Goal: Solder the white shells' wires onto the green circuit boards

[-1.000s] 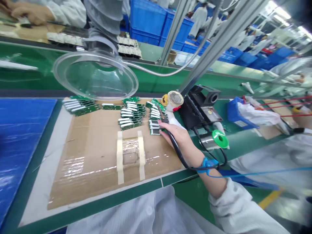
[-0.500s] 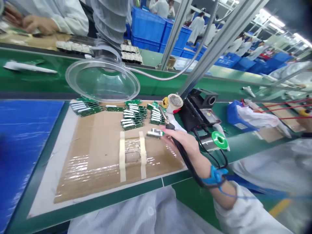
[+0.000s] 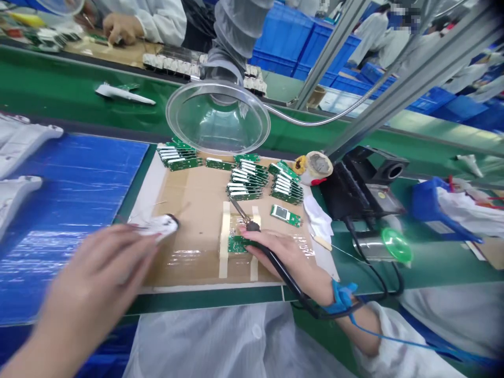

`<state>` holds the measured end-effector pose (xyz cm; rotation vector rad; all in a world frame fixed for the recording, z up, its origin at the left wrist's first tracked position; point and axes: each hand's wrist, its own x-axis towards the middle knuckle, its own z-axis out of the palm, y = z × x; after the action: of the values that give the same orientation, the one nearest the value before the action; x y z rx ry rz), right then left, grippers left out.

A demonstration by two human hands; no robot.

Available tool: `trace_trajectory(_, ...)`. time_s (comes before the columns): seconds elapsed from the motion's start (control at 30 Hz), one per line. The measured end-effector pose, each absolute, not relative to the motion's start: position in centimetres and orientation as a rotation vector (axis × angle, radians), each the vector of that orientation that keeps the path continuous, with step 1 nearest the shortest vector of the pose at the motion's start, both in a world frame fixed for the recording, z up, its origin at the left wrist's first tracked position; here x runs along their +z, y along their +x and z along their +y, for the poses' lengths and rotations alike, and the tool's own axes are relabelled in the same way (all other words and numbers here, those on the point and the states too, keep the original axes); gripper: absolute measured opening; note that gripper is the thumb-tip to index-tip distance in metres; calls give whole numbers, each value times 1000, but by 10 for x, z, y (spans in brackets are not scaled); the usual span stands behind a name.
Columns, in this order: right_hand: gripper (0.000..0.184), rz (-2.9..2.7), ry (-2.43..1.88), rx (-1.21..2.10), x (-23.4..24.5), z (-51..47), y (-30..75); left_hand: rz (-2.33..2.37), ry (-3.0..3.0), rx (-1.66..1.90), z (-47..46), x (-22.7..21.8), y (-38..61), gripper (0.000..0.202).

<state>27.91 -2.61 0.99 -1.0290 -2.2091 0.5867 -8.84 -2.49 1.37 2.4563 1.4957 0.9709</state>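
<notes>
My left hand [image 3: 100, 270] pinches a white plastic part [image 3: 159, 224] with thin wires at its end, held over the left side of the cardboard sheet [image 3: 189, 226]. A soldering iron [image 3: 271, 257] is in my right hand [image 3: 293, 257], its metal tip pointing up and to the left. Below that hand a green circuit board [image 3: 237, 243] lies between two tape strips, and the fingers seem to touch its right end. Another circuit board with a small screen [image 3: 285, 214] rests to the right. Rows of green boards [image 3: 248, 181] stand behind.
A clear fume hood [image 3: 218, 118] hangs at the back. On the right are a black soldering station [image 3: 354, 184], a solder spool [image 3: 394, 247] and a blue bin [image 3: 444, 210]. White shells [image 3: 23, 142] lie on the blue mat [image 3: 90, 184]. A co-worker's hand [image 3: 122, 29] is across the bench.
My left hand has come into view with the white part. My right hand has moved left to the taped area, where a board now lies. The view has swung left.
</notes>
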Motion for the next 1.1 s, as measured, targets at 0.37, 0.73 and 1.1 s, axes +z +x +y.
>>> trace_trajectory(0.37,50,-2067,-1009,361,4,-30,275,1449,1975,1045,-23,6,-41,24)
trace_trajectory(0.73,15,-1386,-1331,199,-6,-35,268,1076,1657,791,39,16,7,24)
trace_trajectory(1.1,25,-1309,-1206,369,-10,-34,261,978,1651,614,33,12,4,21)
